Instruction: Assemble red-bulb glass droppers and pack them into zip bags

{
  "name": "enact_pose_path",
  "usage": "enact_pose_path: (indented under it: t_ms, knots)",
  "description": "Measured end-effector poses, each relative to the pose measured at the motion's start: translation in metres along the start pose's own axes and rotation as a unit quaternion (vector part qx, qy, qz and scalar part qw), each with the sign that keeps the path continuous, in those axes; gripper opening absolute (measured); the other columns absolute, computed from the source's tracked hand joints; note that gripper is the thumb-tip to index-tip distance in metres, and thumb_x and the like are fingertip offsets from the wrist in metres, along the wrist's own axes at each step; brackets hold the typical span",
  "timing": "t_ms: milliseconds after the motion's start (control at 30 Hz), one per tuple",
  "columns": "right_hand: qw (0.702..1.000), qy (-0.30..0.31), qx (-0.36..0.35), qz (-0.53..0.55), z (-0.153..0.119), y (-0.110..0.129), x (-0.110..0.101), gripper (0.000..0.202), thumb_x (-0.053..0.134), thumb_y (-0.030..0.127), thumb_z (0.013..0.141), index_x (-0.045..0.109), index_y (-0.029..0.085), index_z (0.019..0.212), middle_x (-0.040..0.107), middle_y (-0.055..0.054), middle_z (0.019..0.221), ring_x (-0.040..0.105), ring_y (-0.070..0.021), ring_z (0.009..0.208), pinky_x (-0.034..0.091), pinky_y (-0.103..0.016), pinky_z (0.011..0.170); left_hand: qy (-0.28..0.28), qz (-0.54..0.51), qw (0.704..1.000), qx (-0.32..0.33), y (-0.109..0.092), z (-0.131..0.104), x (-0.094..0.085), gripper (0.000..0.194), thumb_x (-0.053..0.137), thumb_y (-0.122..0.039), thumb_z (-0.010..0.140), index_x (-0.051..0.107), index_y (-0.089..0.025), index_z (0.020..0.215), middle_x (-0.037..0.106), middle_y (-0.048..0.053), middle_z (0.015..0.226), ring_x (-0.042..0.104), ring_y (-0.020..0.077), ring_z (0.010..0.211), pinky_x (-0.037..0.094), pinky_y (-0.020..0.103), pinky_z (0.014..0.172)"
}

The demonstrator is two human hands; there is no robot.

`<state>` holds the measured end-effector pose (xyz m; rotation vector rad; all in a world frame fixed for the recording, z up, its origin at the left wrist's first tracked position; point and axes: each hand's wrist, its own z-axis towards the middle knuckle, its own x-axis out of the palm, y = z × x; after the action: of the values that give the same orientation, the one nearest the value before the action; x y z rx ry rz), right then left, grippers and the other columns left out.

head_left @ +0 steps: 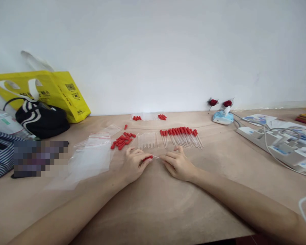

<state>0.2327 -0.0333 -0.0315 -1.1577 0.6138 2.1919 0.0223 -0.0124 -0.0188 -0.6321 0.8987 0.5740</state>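
My left hand (pixel 137 164) pinches a red rubber dropper bulb (pixel 148 158) between thumb and fingers. From the bulb a thin clear glass pipette (pixel 156 157) points right, its other end gripped in the fingertips of my right hand (pixel 177 164). Just beyond my left hand lies a pile of loose red bulbs (pixel 122 140). To the right of that pile, a row of bare glass pipettes (pixel 146 140) lies side by side. Farther right, several droppers with red bulbs fitted (pixel 182 136) lie in a row behind my right hand.
Clear plastic zip bags (pixel 93 156) lie left of the bulbs. Bags with red bulbs (pixel 162 117) lie by the wall. A yellow bag (pixel 73 95) and a black pouch (pixel 42 119) stand at left. At right are a tissue pack (pixel 223 117) and a power strip (pixel 283 146) with cables.
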Motion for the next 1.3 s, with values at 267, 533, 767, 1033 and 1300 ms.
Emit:
enact_pose_path:
  t_ms: [267,533,767,1033,1300]
  knots:
    - [0.999,-0.004,-0.036,-0.016,0.002,0.001,0.0,0.028,0.04,0.011,0.082,0.059,0.016,0.101,0.059,-0.002,0.075,0.046,-0.0113,0.063,0.022,-0.031,0.068,0.001,-0.047,0.999,-0.026,-0.001,0.0,-0.002,0.015,0.048,-0.028,0.081,0.062,-0.023,0.079,0.067,-0.002,0.074,0.059,0.0155,0.075,0.025,0.042,0.089]
    - [0.998,-0.017,-0.045,-0.04,0.002,0.0,-0.001,0.037,0.038,0.005,0.075,0.061,0.019,0.1,0.057,0.0,0.069,0.043,-0.0102,0.059,0.018,-0.031,0.064,0.03,-0.026,0.999,0.035,-0.01,-0.001,-0.007,0.016,0.044,-0.023,0.082,0.06,-0.022,0.079,0.065,-0.002,0.072,0.058,0.0151,0.074,0.022,0.042,0.091]
    - [1.0,-0.013,-0.004,0.008,0.004,0.01,0.001,0.024,0.039,0.011,0.079,0.059,0.017,0.089,0.059,-0.002,0.074,0.043,-0.0109,0.06,0.018,-0.03,0.064,0.035,-0.02,0.998,0.053,-0.011,-0.001,-0.007,0.016,0.044,-0.024,0.08,0.059,-0.021,0.076,0.065,-0.001,0.071,0.057,0.0157,0.074,0.023,0.04,0.091]
    - [0.999,0.028,-0.004,0.034,0.006,0.007,0.003,0.02,0.039,0.016,0.084,0.058,0.018,0.088,0.061,-0.001,0.075,0.045,-0.0106,0.062,0.018,-0.029,0.064,0.039,-0.025,0.996,0.074,-0.011,-0.002,-0.005,0.017,0.044,-0.025,0.081,0.059,-0.022,0.074,0.064,-0.002,0.067,0.057,0.0145,0.072,0.022,0.04,0.093]
    - [0.999,0.029,-0.026,-0.035,0.011,0.004,-0.007,0.02,0.043,0.027,0.085,0.062,0.02,0.084,0.061,-0.003,0.076,0.045,-0.0153,0.075,0.019,-0.031,0.067,0.046,-0.034,0.996,0.062,-0.009,0.001,-0.006,0.012,0.051,-0.026,0.08,0.062,-0.023,0.076,0.065,-0.004,0.067,0.058,0.0144,0.07,0.02,0.043,0.093]
